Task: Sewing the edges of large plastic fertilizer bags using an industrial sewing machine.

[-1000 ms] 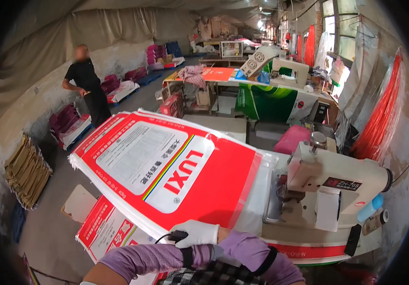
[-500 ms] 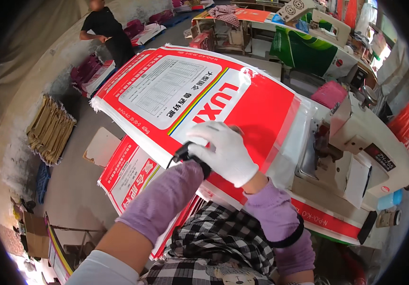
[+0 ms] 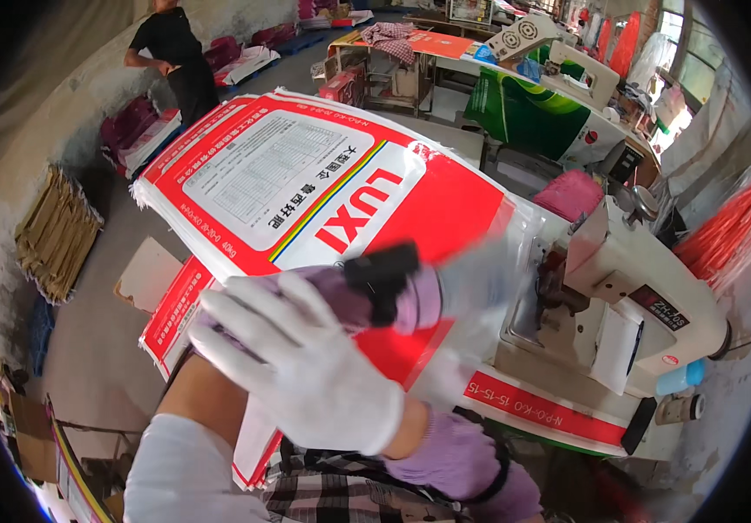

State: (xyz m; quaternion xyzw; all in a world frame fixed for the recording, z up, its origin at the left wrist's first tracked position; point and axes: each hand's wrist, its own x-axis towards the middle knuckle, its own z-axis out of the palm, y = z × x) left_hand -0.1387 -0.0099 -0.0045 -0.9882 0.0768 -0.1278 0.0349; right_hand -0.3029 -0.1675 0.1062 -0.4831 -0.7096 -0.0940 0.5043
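Right hand [image 3: 306,366] in white glove hovering above red-and-white woven sack [image 3: 306,187], fingers spread, grip apart, holding nothing. Left hand [image 3: 471,279] blurred, reaching toward sewing machine [image 3: 628,288]; grip unreadable. Sack lying flat across table [image 3: 550,414], edge toward machine, presumably for stitching.

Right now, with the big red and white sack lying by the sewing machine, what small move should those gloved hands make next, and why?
Probably slide the red and white woven plastic sack rightward, toward the cream sewing machine. The left hand, blurred, lies on the sack's pale end right beside the machine, while the right hand in its white glove is spread open above the sack, gripping nothing.
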